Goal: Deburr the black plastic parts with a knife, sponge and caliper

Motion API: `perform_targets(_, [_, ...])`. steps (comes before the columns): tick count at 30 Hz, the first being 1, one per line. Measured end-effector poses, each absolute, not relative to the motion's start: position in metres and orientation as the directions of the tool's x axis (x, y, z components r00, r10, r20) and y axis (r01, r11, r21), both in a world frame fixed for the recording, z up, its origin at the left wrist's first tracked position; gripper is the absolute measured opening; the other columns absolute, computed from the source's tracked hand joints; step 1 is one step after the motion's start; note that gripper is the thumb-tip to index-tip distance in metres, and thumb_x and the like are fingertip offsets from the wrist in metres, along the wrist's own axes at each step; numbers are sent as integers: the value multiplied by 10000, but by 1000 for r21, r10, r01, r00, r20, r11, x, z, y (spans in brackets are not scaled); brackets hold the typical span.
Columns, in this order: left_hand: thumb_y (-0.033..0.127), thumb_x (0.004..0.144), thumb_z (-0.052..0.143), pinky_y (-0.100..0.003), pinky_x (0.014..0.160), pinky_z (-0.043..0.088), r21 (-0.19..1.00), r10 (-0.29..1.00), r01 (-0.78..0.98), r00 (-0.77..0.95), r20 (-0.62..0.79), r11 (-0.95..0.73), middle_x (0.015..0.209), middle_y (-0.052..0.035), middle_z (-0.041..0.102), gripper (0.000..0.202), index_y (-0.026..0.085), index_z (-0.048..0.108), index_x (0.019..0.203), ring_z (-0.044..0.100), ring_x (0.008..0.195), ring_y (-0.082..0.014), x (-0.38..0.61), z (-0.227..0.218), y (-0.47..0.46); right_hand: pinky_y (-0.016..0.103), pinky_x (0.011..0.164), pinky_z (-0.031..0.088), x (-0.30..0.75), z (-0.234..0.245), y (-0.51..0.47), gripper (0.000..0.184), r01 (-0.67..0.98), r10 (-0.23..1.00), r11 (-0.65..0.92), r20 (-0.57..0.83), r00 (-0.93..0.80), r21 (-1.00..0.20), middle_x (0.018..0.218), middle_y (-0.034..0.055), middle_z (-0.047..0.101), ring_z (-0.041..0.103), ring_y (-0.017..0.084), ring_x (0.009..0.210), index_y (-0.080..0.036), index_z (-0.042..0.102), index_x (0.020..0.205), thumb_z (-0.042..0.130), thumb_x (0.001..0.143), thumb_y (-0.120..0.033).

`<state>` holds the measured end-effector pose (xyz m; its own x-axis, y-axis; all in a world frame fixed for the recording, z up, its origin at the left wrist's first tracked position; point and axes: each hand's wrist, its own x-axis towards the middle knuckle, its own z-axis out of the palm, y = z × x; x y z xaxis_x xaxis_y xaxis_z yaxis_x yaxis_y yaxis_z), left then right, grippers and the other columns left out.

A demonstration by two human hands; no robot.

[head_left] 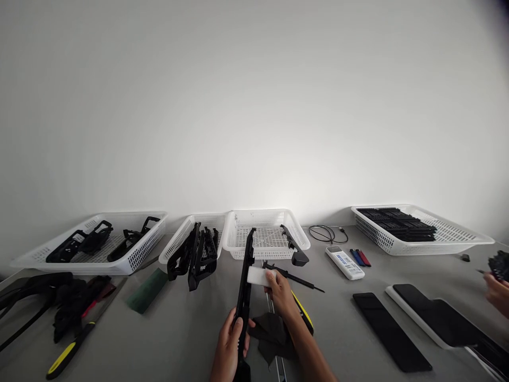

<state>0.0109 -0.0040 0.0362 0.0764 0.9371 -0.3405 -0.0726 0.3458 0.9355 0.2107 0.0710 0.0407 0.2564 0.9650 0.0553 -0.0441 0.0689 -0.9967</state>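
My left hand grips the lower part of a long black plastic part, which points away from me, tilted up. In my right hand is a white rectangular block, pinched between thumb and fingers. The block's left end meets the right edge of the black part. Beneath my right wrist lies a dark cloth, crumpled over a thin metal strip. A tool with a yellow and black handle is partly hidden behind my right forearm. Beyond it rests a thin black screwdriver-like tool.
White baskets with black parts stand along the wall: left, centre-left, centre, right. A yellow-handled file and green sheet lie left. Rightward are a white device, a phone-like slab and another person's hand.
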Motion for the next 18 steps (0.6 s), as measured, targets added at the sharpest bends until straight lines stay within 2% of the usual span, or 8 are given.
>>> perform_targets(3, [882, 732, 706, -366, 638, 539, 922, 923, -57, 71, -378, 382, 843, -122, 754, 977, 197, 668, 1428, 660, 710, -279, 9, 36, -4, 254, 493, 350, 210, 41, 70, 607, -102, 978, 66, 44, 202, -993, 613, -18, 552, 472, 139, 530, -220, 556, 782, 582, 890, -817])
perform_targets(5, [892, 737, 693, -371, 617, 536, 940, 940, -65, 94, -328, 334, 924, -136, 772, 965, 204, 685, 1413, 623, 659, -251, 11, 38, -5, 256, 513, 360, 210, 42, 72, 593, -118, 978, 83, 58, 200, -990, 641, -12, 579, 476, 138, 540, -220, 559, 815, 551, 916, -803])
perform_targets(8, [902, 737, 683, -361, 574, 509, 962, 960, -81, 121, -251, 262, 1067, -154, 777, 920, 214, 733, 1346, 569, 613, -209, 17, 40, -6, 276, 548, 389, 209, 43, 78, 625, -45, 965, 99, 85, 247, -994, 646, 5, 590, 497, 155, 568, -214, 563, 777, 538, 889, -828])
perform_targets(13, [880, 720, 718, -361, 569, 502, 951, 953, -89, 95, -288, 296, 960, -147, 767, 985, 181, 693, 1414, 594, 627, -230, 19, 37, -7, 294, 556, 360, 202, 40, 80, 584, 48, 917, 65, 79, 392, -997, 586, -3, 543, 486, 175, 577, -232, 519, 680, 534, 894, -776])
perform_targets(16, [891, 724, 701, -355, 555, 492, 953, 957, -97, 79, -280, 287, 971, -147, 767, 996, 188, 688, 1429, 580, 620, -223, 19, 33, -7, 302, 561, 349, 199, 39, 75, 537, 89, 895, 50, 84, 438, -995, 578, -1, 568, 492, 182, 567, -236, 531, 679, 528, 924, -714])
perform_targets(18, [897, 710, 711, -341, 552, 484, 955, 959, -105, 87, -270, 278, 894, -125, 759, 1014, 172, 696, 1418, 560, 595, -205, 19, 32, -8, 306, 568, 349, 201, 39, 73, 527, 115, 887, 40, 88, 452, -993, 578, 4, 588, 504, 189, 566, -239, 538, 669, 539, 922, -700])
